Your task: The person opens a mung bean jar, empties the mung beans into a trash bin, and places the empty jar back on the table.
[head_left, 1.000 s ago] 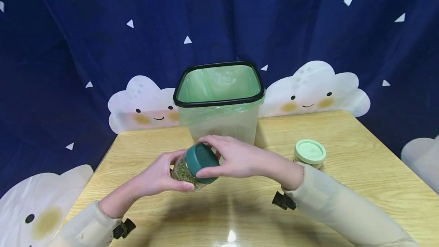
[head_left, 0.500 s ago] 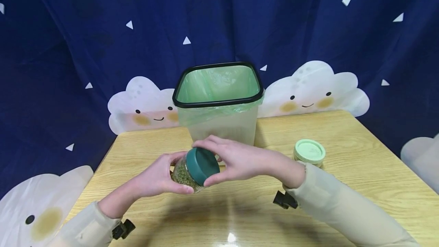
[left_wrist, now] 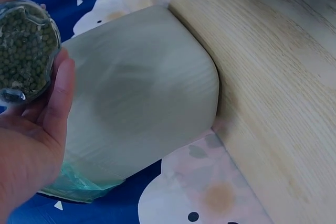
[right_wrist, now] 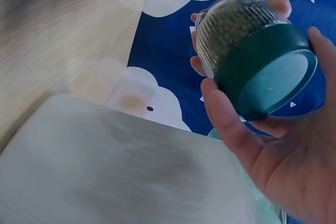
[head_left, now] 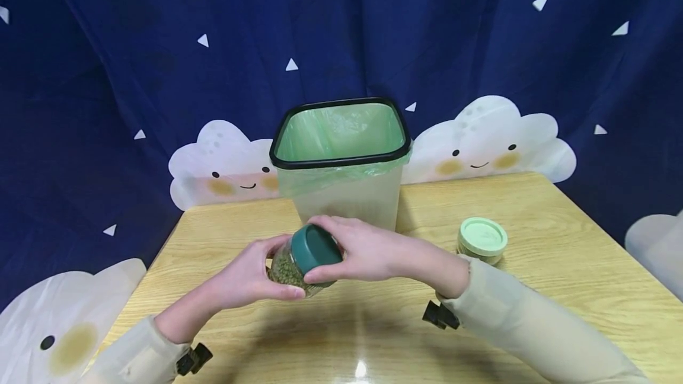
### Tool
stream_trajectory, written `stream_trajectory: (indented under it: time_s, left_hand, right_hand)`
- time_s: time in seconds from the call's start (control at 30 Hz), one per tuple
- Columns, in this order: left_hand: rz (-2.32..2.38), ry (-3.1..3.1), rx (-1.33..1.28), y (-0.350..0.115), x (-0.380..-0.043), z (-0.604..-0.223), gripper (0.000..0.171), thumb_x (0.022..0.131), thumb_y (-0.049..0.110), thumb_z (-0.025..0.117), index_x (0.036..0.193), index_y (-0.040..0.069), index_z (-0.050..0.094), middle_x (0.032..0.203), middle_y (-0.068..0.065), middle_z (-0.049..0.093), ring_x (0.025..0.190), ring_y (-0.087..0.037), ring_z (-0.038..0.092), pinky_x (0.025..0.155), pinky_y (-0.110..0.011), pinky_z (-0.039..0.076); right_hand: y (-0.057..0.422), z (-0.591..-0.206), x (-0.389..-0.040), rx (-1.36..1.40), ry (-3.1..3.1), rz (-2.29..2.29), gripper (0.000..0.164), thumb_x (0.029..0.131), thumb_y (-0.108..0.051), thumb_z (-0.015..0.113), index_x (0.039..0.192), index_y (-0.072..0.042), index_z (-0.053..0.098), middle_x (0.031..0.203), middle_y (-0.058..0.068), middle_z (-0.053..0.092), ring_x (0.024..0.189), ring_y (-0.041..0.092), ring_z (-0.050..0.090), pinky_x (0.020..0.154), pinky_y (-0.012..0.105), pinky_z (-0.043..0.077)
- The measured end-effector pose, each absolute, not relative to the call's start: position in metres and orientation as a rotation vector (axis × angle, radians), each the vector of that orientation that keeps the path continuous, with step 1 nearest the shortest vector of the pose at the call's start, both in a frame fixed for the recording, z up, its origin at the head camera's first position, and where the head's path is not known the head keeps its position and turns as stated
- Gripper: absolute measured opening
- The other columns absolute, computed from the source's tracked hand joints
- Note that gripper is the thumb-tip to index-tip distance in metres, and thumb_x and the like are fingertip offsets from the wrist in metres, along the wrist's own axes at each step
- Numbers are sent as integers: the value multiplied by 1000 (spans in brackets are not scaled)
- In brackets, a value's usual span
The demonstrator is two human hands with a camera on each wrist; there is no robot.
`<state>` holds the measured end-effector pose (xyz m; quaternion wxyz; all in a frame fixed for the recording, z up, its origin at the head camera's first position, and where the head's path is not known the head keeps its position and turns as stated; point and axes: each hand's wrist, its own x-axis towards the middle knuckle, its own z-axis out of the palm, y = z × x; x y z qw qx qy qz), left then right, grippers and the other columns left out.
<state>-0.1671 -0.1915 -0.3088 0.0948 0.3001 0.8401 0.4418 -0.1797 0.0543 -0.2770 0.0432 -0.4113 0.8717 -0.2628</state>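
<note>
In the head view, a ribbed clear jar point(head_left: 287, 269) of small green beans is tilted, its dark green lid point(head_left: 320, 249) facing right. My left hand point(head_left: 248, 277) grips the jar body, thumb in front. Curled over the lid's rim, my right hand point(head_left: 368, 250) has its thumb at the lower front edge and fingers on the far side. The right wrist view shows the lid point(right_wrist: 268, 74) seated on the jar, between thumb and fingers. In the left wrist view, beans show through the jar's base point(left_wrist: 25, 51). Both hands hold the jar above the table.
A bin point(head_left: 347, 194) with a black rim and green liner stands just behind the hands. To the right, a small jar with a pale green lid point(head_left: 482, 236) sits on the wooden table point(head_left: 565, 265). A dark blue curtain point(head_left: 341, 28) hangs behind.
My right hand's thumb moved away from the lid's lower front half a second ago and now lies on it again. My left hand and the jar have stayed almost in place.
</note>
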Motion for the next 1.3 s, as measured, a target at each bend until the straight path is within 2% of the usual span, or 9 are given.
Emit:
stream_trajectory:
  time_s: [0.2, 0.47, 0.67, 0.83, 0.97, 1.03, 1.13, 1.3]
  left_hand:
    - [1308, 2454, 909, -194, -167, -308, 65, 73, 24, 85, 129, 9, 57, 104, -1, 65, 94, -24, 60, 74, -36, 54]
    - [1288, 2402, 976, -195, -168, -308, 62, 74, 23, 83, 128, 9, 58, 106, 0, 66, 95, -22, 61, 76, -36, 54]
    - [1287, 2394, 1002, -195, -169, -309, 60, 74, 22, 82, 127, 9, 59, 106, 1, 66, 94, -21, 62, 76, -36, 54]
    - [1293, 2476, 918, -193, -166, -309, 64, 74, 26, 84, 129, 9, 57, 105, 1, 66, 95, -22, 61, 76, -36, 54]
    - [1230, 2637, 874, -189, -163, -311, 72, 70, 35, 87, 131, 10, 56, 108, 4, 65, 98, -18, 61, 77, -33, 53]
    - [1197, 2700, 865, -188, -162, -311, 75, 68, 38, 88, 131, 12, 56, 108, 6, 65, 98, -16, 61, 77, -31, 53]
    - [1206, 2702, 863, -187, -162, -312, 74, 68, 38, 88, 130, 12, 57, 107, 6, 66, 95, -16, 62, 74, -31, 53]
    - [1245, 2618, 890, -189, -164, -311, 70, 70, 33, 87, 130, 11, 57, 105, 4, 66, 93, -18, 61, 72, -33, 54]
  right_hand:
    - [58, -277, -180, -1352, 2600, -821, 72, 84, -54, 69, 140, -18, 41, 110, -8, 53, 98, 8, 52, 80, 26, 47]
    - [64, -276, -181, -1547, 2524, -804, 81, 82, -48, 75, 144, -14, 36, 120, -2, 50, 97, 11, 51, 78, 23, 48]
    - [67, -276, -183, -1687, 2483, -794, 84, 80, -41, 80, 145, -11, 35, 128, 1, 48, 109, 10, 50, 91, 26, 45]
    - [65, -273, -180, -1493, 2573, -762, 82, 84, -47, 73, 149, -17, 33, 131, -2, 48, 112, 10, 50, 95, 30, 43]
    - [57, -274, -177, -1231, 2669, -749, 76, 87, -60, 62, 146, -20, 36, 123, -3, 52, 104, 11, 53, 87, 30, 47]
    - [54, -276, -177, -1172, 2691, -765, 73, 87, -61, 60, 141, -18, 40, 116, -4, 54, 98, 11, 55, 82, 29, 48]
    - [52, -279, -179, -1174, 2691, -822, 65, 88, -58, 62, 134, -16, 45, 107, -6, 56, 92, 10, 56, 77, 27, 48]
    - [54, -282, -181, -1263, 2667, -854, 65, 87, -54, 66, 137, -17, 46, 107, -7, 54, 94, 9, 55, 77, 26, 48]
